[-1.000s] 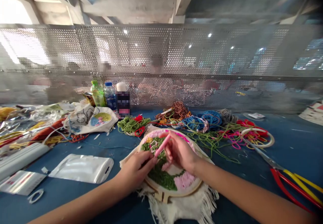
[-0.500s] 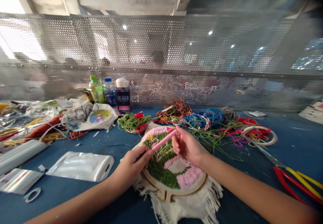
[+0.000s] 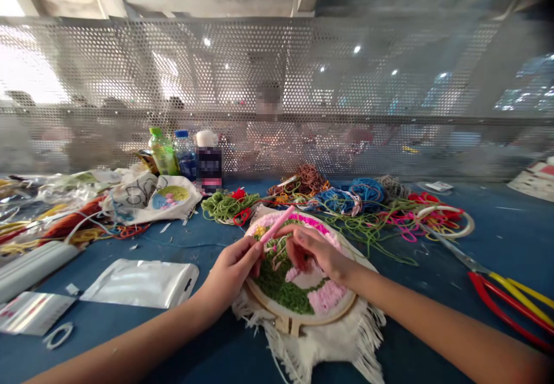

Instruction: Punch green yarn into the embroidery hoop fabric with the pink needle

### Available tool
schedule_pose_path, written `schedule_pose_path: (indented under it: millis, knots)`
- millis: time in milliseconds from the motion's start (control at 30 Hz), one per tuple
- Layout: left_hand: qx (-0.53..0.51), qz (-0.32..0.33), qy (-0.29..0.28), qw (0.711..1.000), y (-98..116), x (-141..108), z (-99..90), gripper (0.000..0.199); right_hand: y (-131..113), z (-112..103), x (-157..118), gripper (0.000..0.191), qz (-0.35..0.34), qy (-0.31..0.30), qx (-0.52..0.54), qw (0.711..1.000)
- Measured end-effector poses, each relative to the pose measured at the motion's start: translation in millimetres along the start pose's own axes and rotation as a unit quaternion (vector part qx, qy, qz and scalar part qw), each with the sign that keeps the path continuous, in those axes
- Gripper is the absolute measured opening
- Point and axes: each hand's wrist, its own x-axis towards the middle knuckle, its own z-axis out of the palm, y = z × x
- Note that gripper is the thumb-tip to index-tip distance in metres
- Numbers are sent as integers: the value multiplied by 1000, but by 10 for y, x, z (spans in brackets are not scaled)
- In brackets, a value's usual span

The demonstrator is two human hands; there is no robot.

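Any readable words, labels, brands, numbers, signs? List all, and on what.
None readable.
White-capped dark bottle: label area pixelated.
Blue-capped bottle: any print too blurred.
White cloth with blue-and-yellow patch: black outlines, can't tell if letters.
Flat packet, lower left: reddish print, too blurred.
Pink pen-shaped tool: no lettering visible.

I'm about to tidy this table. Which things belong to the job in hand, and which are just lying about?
In hand:
pink pen-like tool, in the left hand
embroidery hoop with fringed cloth, under the right hand

Seemingly just lying about:
clear plastic pouch
green-capped bottle
blue-capped bottle
blue yarn and scissors, perhaps kept handy
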Motion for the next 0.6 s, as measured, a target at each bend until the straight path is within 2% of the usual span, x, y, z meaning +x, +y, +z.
schedule_pose_path:
  millis: [67, 200, 333, 467, 600]
  knots:
    - [-1, 2, -12, 1000, -13, 5, -2, 36, -36, 87, 32, 44, 9, 1, -17, 1000]
    - [-15, -1, -26, 1000, 0, -9, -6, 35, -64, 256, 197, 36, 35, 50, 67, 996]
    - [-8, -13, -56, 998, 68, -40, -48, 35, -28, 338, 340, 30, 55, 62, 99, 992]
    - [11, -46, -117, 992, 189, -55, -166, 44, 5, 331, 309, 33, 82, 74, 94, 989]
    - [42, -84, -220, 971, 405, -63, -318, 33, 10, 287, 218, 33, 108, 84, 102, 985]
